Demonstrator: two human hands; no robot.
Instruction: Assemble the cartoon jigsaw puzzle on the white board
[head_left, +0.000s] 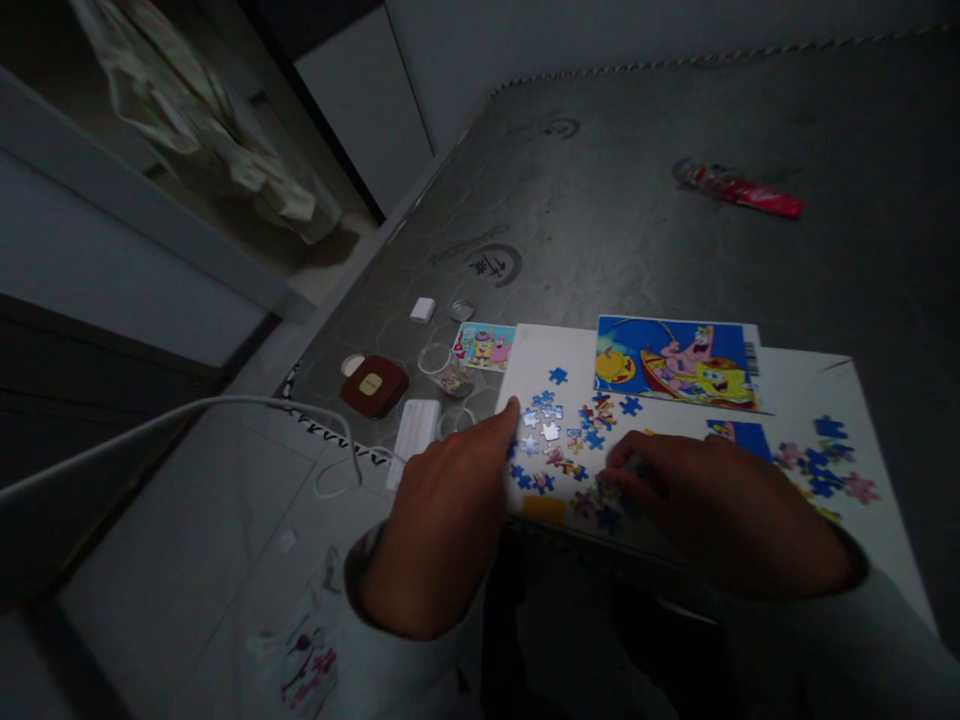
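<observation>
A white board (810,385) lies near the mattress's front edge, with loose jigsaw puzzle pieces (551,430) scattered over its left part. My left hand (457,505) grips the board's left edge, thumb on top and the other fingers hidden. Over the pieces near the front, my right hand (690,490) has its fingers curled in and tips close together. What they hold, if anything, is too dark to make out. Behind it lies a cartoon picture card (675,360). Partly assembled puzzle (739,437) shows beyond the right hand, with more pieces (825,465) at the right.
Left of the board are a smaller cartoon card (484,346), a clear cup on its side (454,375), a brown case (375,386) and a white power strip (416,435). A white cable (225,402) crosses the left side. A red wrapper (757,195) lies far back on the grey mattress (600,230).
</observation>
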